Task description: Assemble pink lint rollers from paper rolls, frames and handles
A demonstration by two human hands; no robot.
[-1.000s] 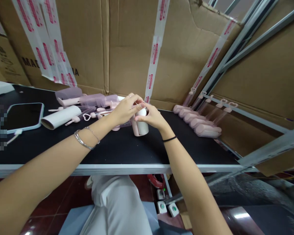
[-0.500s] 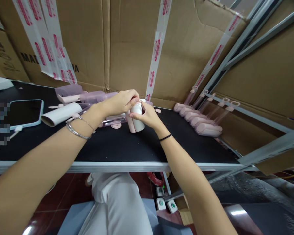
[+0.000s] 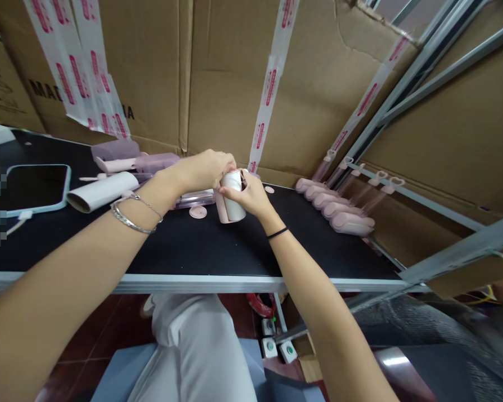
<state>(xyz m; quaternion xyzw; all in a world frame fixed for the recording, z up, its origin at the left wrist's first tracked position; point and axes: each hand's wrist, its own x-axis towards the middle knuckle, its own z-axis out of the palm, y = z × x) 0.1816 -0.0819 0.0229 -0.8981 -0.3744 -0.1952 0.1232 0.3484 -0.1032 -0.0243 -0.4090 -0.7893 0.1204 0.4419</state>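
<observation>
A pink and white cylindrical piece [image 3: 233, 207] stands upright on the black table mat [image 3: 193, 251]. My right hand [image 3: 251, 192] is wrapped round its upper right side, thumb across the front. At its top left, my left hand [image 3: 215, 168] has curled fingers against the rim; what the fingertips grip is hidden. Just left of the piece lies a flat pink disc [image 3: 198, 212], with clear purplish parts [image 3: 195, 198] behind it. A white tube [image 3: 103, 191] lies further left, near my left wrist.
Several pink bottle-like parts [image 3: 339, 207] line the right side, beside loop-topped pieces [image 3: 392, 184]. Purple parts [image 3: 157, 162] lie at the back left. A phone [image 3: 37, 188] with a cable is far left. Cardboard [image 3: 226, 84] walls the back; a metal frame [image 3: 465, 245] borders the right.
The left hand's fingers have shifted slightly left at the piece's top, showing more of its rim. The whole view has shifted a little. The right hand keeps its hold.
</observation>
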